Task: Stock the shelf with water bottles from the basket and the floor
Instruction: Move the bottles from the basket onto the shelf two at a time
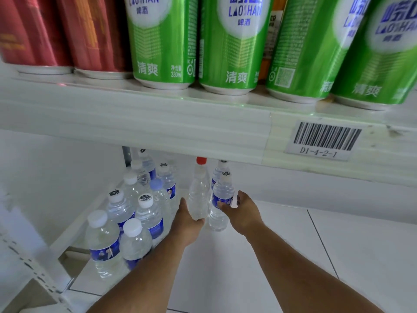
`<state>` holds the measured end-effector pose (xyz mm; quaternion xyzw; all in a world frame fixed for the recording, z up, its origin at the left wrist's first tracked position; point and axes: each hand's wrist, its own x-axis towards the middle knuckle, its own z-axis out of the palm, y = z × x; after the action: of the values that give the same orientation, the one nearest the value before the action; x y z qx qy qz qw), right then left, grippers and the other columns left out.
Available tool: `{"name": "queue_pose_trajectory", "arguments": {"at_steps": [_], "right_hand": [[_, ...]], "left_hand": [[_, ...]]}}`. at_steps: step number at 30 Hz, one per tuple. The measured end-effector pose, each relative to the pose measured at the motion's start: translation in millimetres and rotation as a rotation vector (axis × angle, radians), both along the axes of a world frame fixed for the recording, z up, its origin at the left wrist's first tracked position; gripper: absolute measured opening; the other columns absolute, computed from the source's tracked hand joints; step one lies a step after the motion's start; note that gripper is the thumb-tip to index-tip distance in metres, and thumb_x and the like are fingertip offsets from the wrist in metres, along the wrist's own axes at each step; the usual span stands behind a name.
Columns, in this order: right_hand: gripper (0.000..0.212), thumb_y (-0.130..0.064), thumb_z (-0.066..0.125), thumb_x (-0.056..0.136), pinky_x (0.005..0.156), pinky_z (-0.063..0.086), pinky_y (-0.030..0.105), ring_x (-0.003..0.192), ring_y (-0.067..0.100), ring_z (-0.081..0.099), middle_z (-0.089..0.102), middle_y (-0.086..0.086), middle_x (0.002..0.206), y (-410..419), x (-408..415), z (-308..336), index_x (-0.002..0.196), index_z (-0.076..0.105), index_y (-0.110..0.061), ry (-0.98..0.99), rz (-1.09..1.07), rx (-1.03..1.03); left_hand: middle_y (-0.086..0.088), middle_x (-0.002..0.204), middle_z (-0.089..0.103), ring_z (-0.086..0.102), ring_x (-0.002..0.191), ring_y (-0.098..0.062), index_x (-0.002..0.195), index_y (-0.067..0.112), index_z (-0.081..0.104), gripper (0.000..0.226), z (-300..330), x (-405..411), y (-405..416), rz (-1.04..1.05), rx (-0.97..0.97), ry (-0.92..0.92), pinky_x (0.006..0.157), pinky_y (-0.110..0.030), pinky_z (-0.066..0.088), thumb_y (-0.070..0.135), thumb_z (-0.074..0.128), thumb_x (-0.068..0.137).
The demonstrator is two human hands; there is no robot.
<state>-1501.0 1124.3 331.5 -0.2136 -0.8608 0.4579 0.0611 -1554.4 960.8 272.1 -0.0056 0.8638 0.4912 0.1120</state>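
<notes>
My left hand [187, 222] grips the lower part of a clear, unlabelled bottle with a red cap [198, 195], upright on the white bottom shelf [225, 256]. My right hand [242, 213] wraps around a blue-labelled water bottle [222, 199] just to its right; another like it [220, 169] stands behind. Several more blue-labelled bottles with white caps [135, 222] are grouped to the left of my left hand. No basket shows in the frame.
Just overhead runs a thick white shelf edge [158, 123] with a barcode tag [325, 140]. Green beer cans [232, 46] and red cans [67, 32] stand on it. A perforated upright post [33, 267] is at the lower left. White floor tiles [361, 233] lie to the right.
</notes>
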Motion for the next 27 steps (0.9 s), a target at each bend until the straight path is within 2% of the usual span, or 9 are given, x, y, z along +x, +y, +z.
{"name": "queue_pose_trajectory", "arguments": {"at_steps": [2, 4, 6, 9, 10, 13, 18, 23, 27], "right_hand": [[0.078, -0.05, 0.065, 0.086, 0.083, 0.043, 0.026, 0.12, 0.02, 0.053, 0.047, 0.004, 0.147, -6, 12, 1, 0.148, 0.034, -0.015, -0.042, -0.007, 0.009], [0.075, -0.047, 0.062, 0.09, 0.086, 0.042, 0.026, 0.125, 0.023, 0.052, 0.046, 0.005, 0.149, -14, 27, 1, 0.15, 0.031, -0.014, -0.097, -0.005, 0.046], [0.067, -0.045, 0.059, 0.092, 0.083, 0.041, 0.026, 0.119, 0.023, 0.055, 0.051, 0.005, 0.143, -25, 45, 0, 0.147, 0.035, -0.013, -0.157, 0.004, 0.092], [0.062, -0.046, 0.056, 0.092, 0.077, 0.04, 0.025, 0.1, 0.019, 0.056, 0.056, 0.005, 0.135, -45, 77, 0, 0.143, 0.04, -0.014, -0.227, 0.025, 0.157], [0.062, -0.047, 0.054, 0.093, 0.079, 0.041, 0.026, 0.103, 0.019, 0.056, 0.056, 0.005, 0.135, -51, 87, 0, 0.143, 0.04, -0.014, -0.25, 0.042, 0.196], [0.064, -0.05, 0.049, 0.094, 0.097, 0.039, 0.032, 0.128, 0.025, 0.048, 0.048, 0.005, 0.144, -68, 117, -1, 0.145, 0.037, -0.014, -0.298, 0.098, 0.341], [0.063, -0.051, 0.043, 0.096, 0.109, 0.032, 0.036, 0.137, 0.028, 0.038, 0.041, 0.007, 0.149, -91, 158, 2, 0.145, 0.035, -0.012, -0.326, 0.193, 0.544], [0.07, -0.049, 0.042, 0.097, 0.118, 0.024, 0.038, 0.148, 0.026, 0.02, 0.023, 0.007, 0.161, -106, 193, 6, 0.153, 0.022, -0.011, -0.306, 0.276, 0.614], [0.07, -0.048, 0.044, 0.096, 0.117, 0.025, 0.037, 0.146, 0.025, 0.025, 0.027, 0.009, 0.159, -113, 220, 7, 0.152, 0.024, -0.01, -0.255, 0.325, 0.631]], "left_hand": [[-0.003, 0.16, 0.025, 0.034, 0.142, -0.022, 0.156, 0.021, 0.0, 0.099, 5, 15, -4, -0.023, 0.005, -0.006, 0.101, -0.026, 0.037, 0.028, 0.069, 0.086], [-0.001, 0.157, 0.03, 0.039, 0.135, -0.014, 0.156, 0.021, 0.009, 0.092, 11, 32, -9, -0.067, 0.021, 0.009, 0.097, -0.023, 0.037, 0.029, 0.069, 0.086], [0.002, 0.156, 0.032, 0.04, 0.133, -0.012, 0.155, 0.023, 0.015, 0.087, 16, 51, -17, -0.142, 0.007, 0.016, 0.094, -0.021, 0.034, 0.031, 0.067, 0.086], [0.003, 0.159, 0.027, 0.033, 0.141, -0.017, 0.155, 0.026, 0.013, 0.085, 25, 81, -34, -0.288, -0.088, 0.039, 0.103, -0.021, 0.03, 0.036, 0.064, 0.087], [0.003, 0.159, 0.025, 0.032, 0.142, -0.017, 0.155, 0.026, 0.014, 0.084, 28, 91, -40, -0.339, -0.126, 0.051, 0.108, -0.024, 0.03, 0.037, 0.063, 0.088], [0.001, 0.162, 0.02, 0.027, 0.145, -0.018, 0.156, 0.024, 0.013, 0.082, 37, 117, -60, -0.47, -0.254, 0.086, 0.116, -0.031, 0.026, 0.038, 0.06, 0.09], [0.0, 0.163, 0.015, 0.023, 0.147, -0.02, 0.156, 0.024, 0.013, 0.079, 50, 153, -89, -0.562, -0.443, 0.136, 0.117, -0.034, 0.025, 0.04, 0.056, 0.092], [0.002, 0.162, 0.019, 0.027, 0.145, -0.021, 0.155, 0.024, 0.016, 0.076, 58, 188, -105, -0.572, -0.507, 0.172, 0.115, -0.038, 0.03, 0.041, 0.055, 0.092], [0.002, 0.161, 0.023, 0.03, 0.143, -0.021, 0.154, 0.024, 0.02, 0.073, 58, 215, -111, -0.529, -0.53, 0.171, 0.114, -0.037, 0.032, 0.041, 0.055, 0.092]]}}
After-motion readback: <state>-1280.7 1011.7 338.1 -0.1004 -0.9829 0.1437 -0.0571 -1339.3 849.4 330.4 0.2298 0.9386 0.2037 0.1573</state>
